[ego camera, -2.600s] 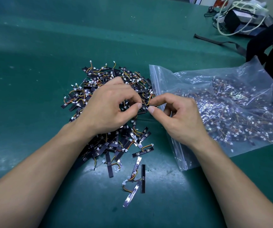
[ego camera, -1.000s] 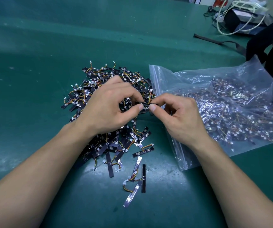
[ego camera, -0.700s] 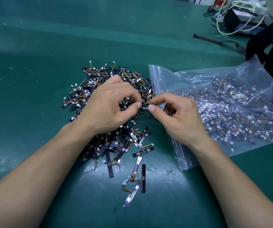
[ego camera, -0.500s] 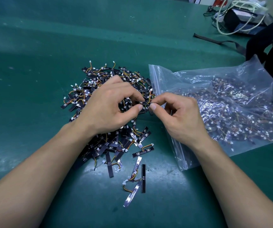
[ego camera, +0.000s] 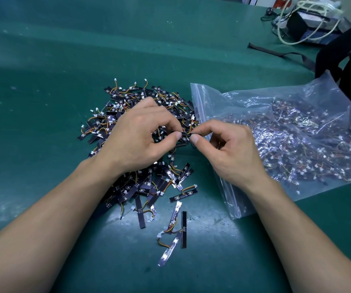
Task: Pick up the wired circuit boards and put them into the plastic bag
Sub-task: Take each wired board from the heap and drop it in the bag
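Wired circuit boards (ego camera: 128,98): a dense heap of narrow black strips with orange and yellow leads and small white plugs. It lies on the green tabletop (ego camera: 43,81), left of centre.

Head view (the only one):
- Left hand (ego camera: 140,136) is over the middle of the heap. Thumb and forefinger pinch one end of a single held board (ego camera: 186,134); the other fingers are curled under.
- Right hand (ego camera: 231,149) is just right of it. Thumb and forefinger pinch the other end of the same strip, the rest of the fingers tucked in.
- The held board runs roughly level between the two hands, raised above the heap's right fringe and just beside the bag's left edge.
- Plastic bag (ego camera: 286,115): clear, zip-top, lying on the tabletop to the right of the heap. Its zip strip runs along its left side, close against the heap. Many boards are inside, spread through the middle and right. I cannot tell whether the mouth is open.
- The right wrist crosses over the bag's near left corner.
- Loose boards (ego camera: 183,228): a few strays on the near side of the heap, with leads tangled between them.
- Far right: a dark strap (ego camera: 276,52) lies flat on the tabletop. Beyond it is a dark box (ego camera: 299,26) with white cable (ego camera: 282,37) looped over it.
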A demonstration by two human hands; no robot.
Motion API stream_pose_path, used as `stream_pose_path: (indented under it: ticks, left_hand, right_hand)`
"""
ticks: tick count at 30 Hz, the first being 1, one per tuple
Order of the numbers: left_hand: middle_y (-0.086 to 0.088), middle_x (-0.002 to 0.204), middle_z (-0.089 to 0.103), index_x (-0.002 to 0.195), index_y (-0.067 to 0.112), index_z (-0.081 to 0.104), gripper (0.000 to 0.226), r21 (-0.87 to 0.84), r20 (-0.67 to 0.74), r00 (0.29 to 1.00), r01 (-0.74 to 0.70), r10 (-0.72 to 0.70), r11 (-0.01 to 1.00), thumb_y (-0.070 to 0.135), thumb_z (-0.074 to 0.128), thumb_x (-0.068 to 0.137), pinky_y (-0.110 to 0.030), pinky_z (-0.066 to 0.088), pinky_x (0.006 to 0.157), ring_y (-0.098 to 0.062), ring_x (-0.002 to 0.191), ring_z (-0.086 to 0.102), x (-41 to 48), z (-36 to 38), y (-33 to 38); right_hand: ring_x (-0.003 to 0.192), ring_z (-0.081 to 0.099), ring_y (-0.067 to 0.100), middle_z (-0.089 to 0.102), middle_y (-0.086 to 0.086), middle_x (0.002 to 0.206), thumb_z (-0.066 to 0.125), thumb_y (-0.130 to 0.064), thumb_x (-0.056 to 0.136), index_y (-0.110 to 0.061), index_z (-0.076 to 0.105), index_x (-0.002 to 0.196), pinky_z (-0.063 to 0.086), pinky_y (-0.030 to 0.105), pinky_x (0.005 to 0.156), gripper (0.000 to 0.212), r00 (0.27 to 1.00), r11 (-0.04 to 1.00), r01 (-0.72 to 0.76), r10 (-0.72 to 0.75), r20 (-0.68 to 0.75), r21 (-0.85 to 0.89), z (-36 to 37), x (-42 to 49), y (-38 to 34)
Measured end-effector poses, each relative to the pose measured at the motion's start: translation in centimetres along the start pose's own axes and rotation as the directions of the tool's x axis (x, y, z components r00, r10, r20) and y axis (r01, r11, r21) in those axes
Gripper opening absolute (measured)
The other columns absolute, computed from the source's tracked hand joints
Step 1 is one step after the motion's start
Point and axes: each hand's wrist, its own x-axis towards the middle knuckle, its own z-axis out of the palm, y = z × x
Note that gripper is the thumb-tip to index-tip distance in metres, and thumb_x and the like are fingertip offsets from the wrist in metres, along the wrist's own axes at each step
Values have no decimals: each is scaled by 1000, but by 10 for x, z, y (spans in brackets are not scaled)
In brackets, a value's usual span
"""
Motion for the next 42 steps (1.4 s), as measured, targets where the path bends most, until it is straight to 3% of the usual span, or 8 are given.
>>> stream_pose_path:
  ticks: [2,6,16,25,30,35,42]
  left_hand:
    - [8,81,68,88,14,74,8,-3,11,1000,-3,3,1000,22,70,88,-42,47,72,-21,81,50,0,0,0]
    - [8,84,69,93,15,75,12,-12,28,1000,-9,9,1000,26,70,89,-43,48,73,-21,82,51,0,-1,-2]
    - [10,79,65,86,16,73,9,8,5,1000,-6,6,1000,22,69,91,-38,46,72,-16,80,47,0,0,-2]
    - [5,83,70,92,14,75,10,-4,28,999,-17,17,1000,23,71,89,-42,47,73,-21,81,51,0,0,-2]
    - [6,81,69,89,15,75,9,0,28,999,-18,18,1000,22,70,90,-41,47,73,-20,80,50,0,1,-2]
    - [7,79,67,87,15,74,8,10,10,1000,-20,19,1000,20,70,91,-39,46,71,-19,79,48,1,1,-2]
    - [7,81,69,90,15,76,8,7,9,1000,-21,21,1000,22,72,89,-41,47,71,-21,79,50,0,1,-2]
  right_hand:
    - [50,49,7,57,-33,65,74,-16,88,-22,75,84,33,9,55,6,1000,1000,11,-11,0,-8,0,1,1]
    - [49,49,6,55,-30,61,75,-14,88,-19,75,83,33,10,55,7,1000,1000,24,-24,-5,-18,0,1,1]
    - [51,53,18,56,-32,62,75,-24,85,-23,76,88,34,11,54,4,1000,1000,-11,11,-3,-13,0,0,-1]
    - [49,47,8,55,-24,60,75,-17,88,-20,76,82,34,14,54,6,1000,1000,4,-4,-6,-26,0,1,1]
    - [48,49,14,58,-4,55,73,-24,86,-21,76,82,37,20,54,5,1000,1000,-19,19,-2,-14,0,0,0]
    - [49,50,17,50,-18,50,74,-27,85,-24,77,87,34,13,54,5,999,999,-40,39,-15,-1,0,-1,-1]
    - [48,46,7,53,-29,57,75,-17,88,-22,75,83,31,11,54,8,1000,1000,-3,3,-7,-25,-1,0,1]
